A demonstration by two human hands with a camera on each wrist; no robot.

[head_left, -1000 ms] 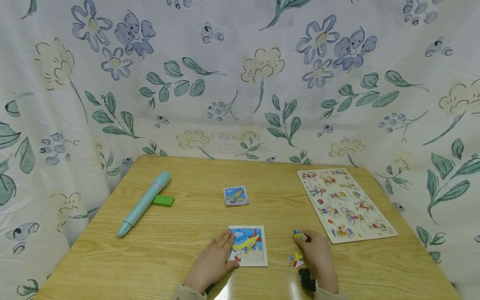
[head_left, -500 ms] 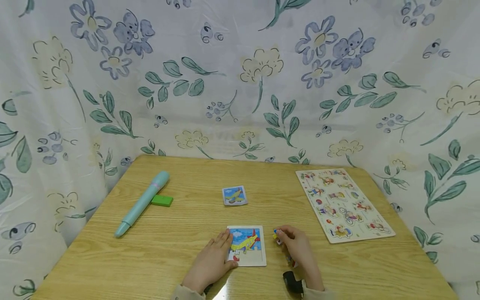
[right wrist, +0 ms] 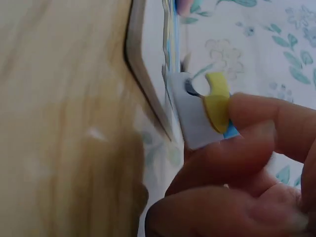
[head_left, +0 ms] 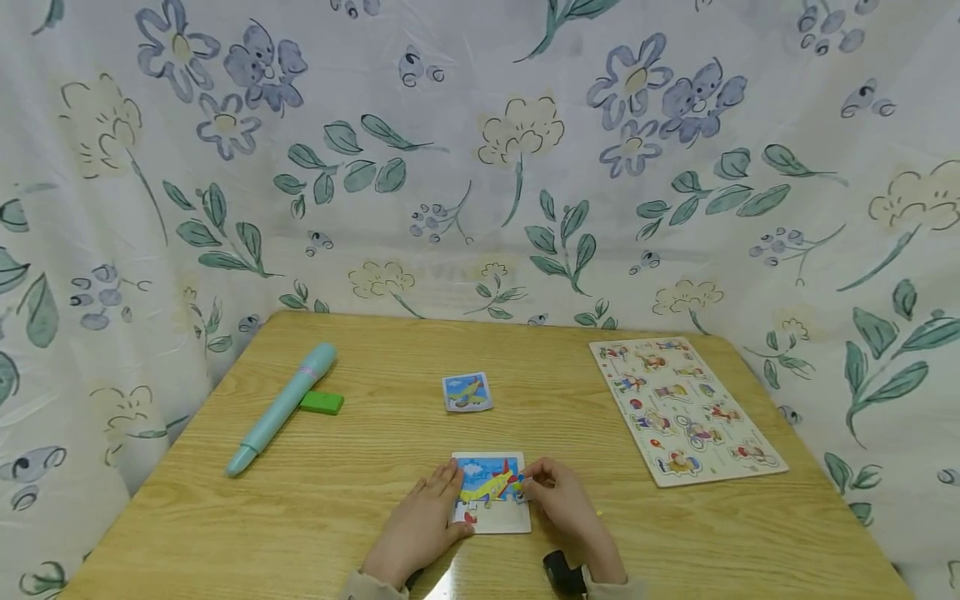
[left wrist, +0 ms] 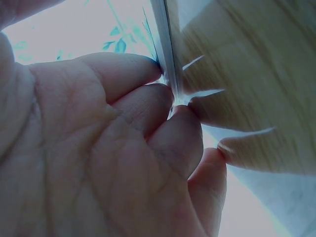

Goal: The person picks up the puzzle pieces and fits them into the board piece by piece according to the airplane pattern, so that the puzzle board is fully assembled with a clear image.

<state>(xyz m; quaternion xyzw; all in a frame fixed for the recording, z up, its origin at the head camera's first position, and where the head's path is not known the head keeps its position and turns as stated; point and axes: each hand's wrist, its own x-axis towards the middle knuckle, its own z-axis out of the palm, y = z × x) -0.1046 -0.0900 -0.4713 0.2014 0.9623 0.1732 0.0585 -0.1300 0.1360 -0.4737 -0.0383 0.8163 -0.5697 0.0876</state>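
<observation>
A small jigsaw puzzle (head_left: 504,522) in a white frame lies near the table's front, its picture a yellow and red airplane on blue. Its lower part shows bare white backing. My left hand (head_left: 420,527) rests against the frame's left side, fingers extended along it and thumb at the lower corner. In the left wrist view the fingertips (left wrist: 170,96) touch the board's edge. At the right edge, my right hand (head_left: 564,500) pinches a puzzle piece (right wrist: 190,116) between thumb and fingers. The right wrist view shows this piece tilted beside the frame, with yellow and blue on it.
Behind the puzzle lies a small airplane picture card (head_left: 467,392). A peg-style picture board (head_left: 686,408) is at the right. To the left are a teal pen-shaped object (head_left: 281,410) and a green block (head_left: 322,403). A floral curtain (head_left: 480,167) hangs behind the table.
My right hand has moved left with the puzzle piece, from beside the loose pieces to the puzzle's right edge. My left hand has stayed on the frame.
</observation>
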